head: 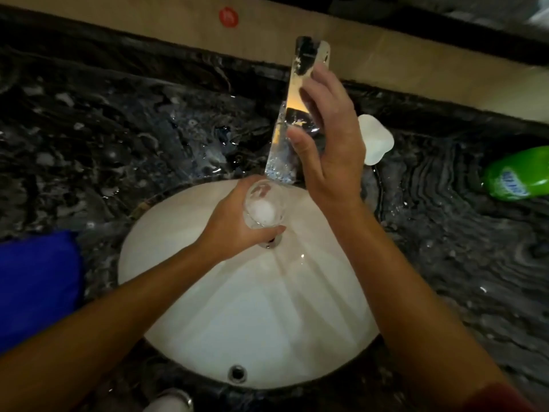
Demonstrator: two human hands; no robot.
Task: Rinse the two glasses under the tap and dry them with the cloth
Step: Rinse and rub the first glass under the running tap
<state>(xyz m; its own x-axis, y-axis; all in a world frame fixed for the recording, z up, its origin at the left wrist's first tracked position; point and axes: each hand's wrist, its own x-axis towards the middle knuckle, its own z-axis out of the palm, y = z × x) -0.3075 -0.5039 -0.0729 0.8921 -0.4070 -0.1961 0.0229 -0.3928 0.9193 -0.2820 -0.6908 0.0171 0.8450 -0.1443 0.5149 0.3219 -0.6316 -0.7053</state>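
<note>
While water foams inside it, a clear glass (263, 205) stands roughly upright over the far part of the white basin (208, 307), mouth up, its long axis tipped slightly toward the far side. The left hand (234, 226) has its grip curled round the glass's lower wall, thumb on the near side. Just beyond it, the long flat chrome tap (292, 114) runs from the far wall toward the basin. The right hand (329, 138) wraps loosely round the tap's right edge, thumb pressed on top; how firmly is hard to tell. A blue cloth (35, 286) lies on the dark marbled counter (133, 129) at left, a green bottle (517, 173) on its side at right.
</note>
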